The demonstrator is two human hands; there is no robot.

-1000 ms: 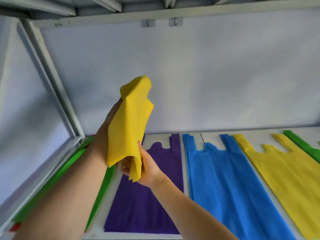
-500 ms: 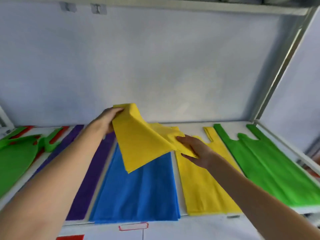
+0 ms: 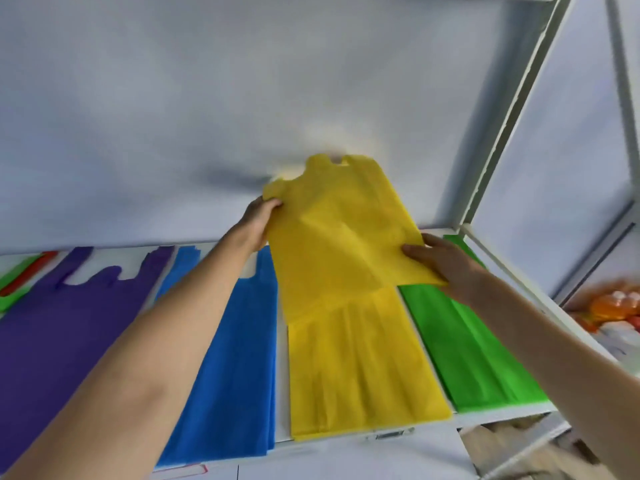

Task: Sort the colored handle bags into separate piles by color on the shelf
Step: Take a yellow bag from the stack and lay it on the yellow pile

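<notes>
I hold a yellow handle bag (image 3: 339,230) spread out flat, handles pointing to the back wall, just above the yellow pile (image 3: 363,368) on the white shelf (image 3: 282,393). My left hand (image 3: 258,221) grips its left edge near the handles. My right hand (image 3: 440,259) grips its right edge lower down. To the left lie a blue pile (image 3: 235,358) and a purple pile (image 3: 62,323). To the right lies a green pile (image 3: 474,355), its far end hidden by my right hand and the held bag.
At the far left edge lie green and red bags (image 3: 20,277). A white shelf post (image 3: 509,112) rises at the right, with a side rail beyond the green pile. Orange items (image 3: 613,306) sit blurred outside the shelf at the right. The grey back wall stands behind.
The view has swung right. The crumpled yellow bag has been carried right from above the purple pile, spread open, and now hangs flat over the yellow pile with both hands at its edges.
</notes>
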